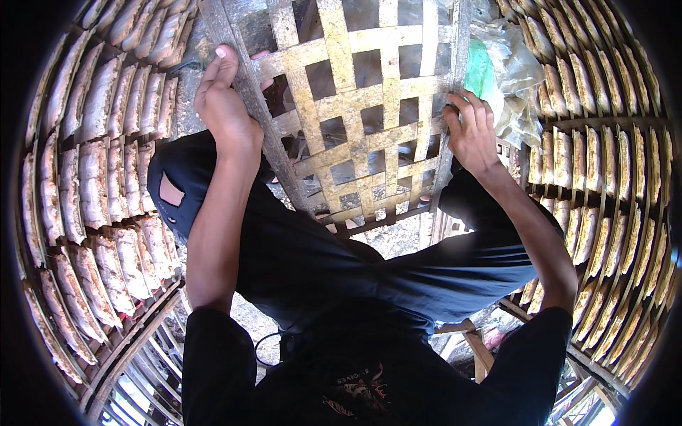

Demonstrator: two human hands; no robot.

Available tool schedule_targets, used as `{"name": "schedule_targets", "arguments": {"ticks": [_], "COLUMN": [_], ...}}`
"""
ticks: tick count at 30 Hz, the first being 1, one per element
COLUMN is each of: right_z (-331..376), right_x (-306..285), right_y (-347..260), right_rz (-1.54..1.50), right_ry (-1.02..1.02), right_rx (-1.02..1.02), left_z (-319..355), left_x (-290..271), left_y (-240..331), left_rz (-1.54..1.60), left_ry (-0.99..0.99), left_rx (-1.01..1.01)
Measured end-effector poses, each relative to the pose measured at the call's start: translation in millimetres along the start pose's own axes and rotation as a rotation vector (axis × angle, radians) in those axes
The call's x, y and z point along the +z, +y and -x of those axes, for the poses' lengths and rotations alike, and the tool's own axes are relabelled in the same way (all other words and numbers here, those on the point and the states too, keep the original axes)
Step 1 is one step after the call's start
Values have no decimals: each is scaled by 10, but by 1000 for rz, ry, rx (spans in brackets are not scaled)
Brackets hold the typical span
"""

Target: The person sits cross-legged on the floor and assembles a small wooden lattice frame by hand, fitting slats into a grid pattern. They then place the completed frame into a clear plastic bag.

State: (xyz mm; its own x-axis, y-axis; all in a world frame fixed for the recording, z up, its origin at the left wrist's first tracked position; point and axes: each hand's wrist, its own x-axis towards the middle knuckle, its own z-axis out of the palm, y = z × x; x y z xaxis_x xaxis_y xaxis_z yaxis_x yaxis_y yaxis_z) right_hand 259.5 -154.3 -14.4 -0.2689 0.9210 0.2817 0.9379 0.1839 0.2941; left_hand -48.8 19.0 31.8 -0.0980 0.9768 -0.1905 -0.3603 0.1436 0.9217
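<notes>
A woven bamboo lattice panel (346, 82) stands tilted between my knees, with a grey wooden rail along each side. My left hand (226, 99) grips the left rail (264, 113). Its thumb points up along the outside, and some fingertips show behind the rail through a gap in the weave. At the other side, my right hand (471, 133) has its bent fingers on the right rail (458, 53); part of its grip is hidden. The lower end of the panel narrows between my legs in dark trousers (455, 263).
Crumpled clear plastic (522, 78) and a green plastic piece (480, 69) lie beyond my right hand. Tiers of pale, brown-edged slats rise at the left (99, 170) and the right (604, 163). Wooden bars (479, 348) stand low behind me.
</notes>
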Motion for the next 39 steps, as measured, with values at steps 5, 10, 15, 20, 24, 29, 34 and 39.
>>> {"name": "schedule_targets", "arguments": {"ticks": [5, 10, 15, 20, 24, 29, 34, 39], "right_z": [170, 710, 1249, 1201, 1525, 879, 911, 822], "right_x": [-156, -462, -387, -298, 109, 198, 365, 411], "right_y": [-160, -848, -1141, -1267, -1686, -1796, -1741, -1698], "right_rz": [-206, -521, -815, -1351, -1813, -1341, -1384, -1352], "right_ry": [-17, -208, -766, 57, 87, 306, 299, 366], "right_rx": [26, 385, 1080, 2179, 2018, 2435, 2276, 2417], "left_z": [-45, -18, -27, -35, 20, 67, 48, 40], "left_x": [-25, -21, -59, -116, -38, -22, -41, -44], "left_y": [-47, -28, -51, -15, 24, 43, 45, 45], "left_rz": [-8, 34, 54, 20, -44, -55, -50, -32], "left_ry": [23, 13, -53, -32, -43, -12, -22, -14], "left_rx": [19, 66, 67, 42, 40, 46, 39, 19]}}
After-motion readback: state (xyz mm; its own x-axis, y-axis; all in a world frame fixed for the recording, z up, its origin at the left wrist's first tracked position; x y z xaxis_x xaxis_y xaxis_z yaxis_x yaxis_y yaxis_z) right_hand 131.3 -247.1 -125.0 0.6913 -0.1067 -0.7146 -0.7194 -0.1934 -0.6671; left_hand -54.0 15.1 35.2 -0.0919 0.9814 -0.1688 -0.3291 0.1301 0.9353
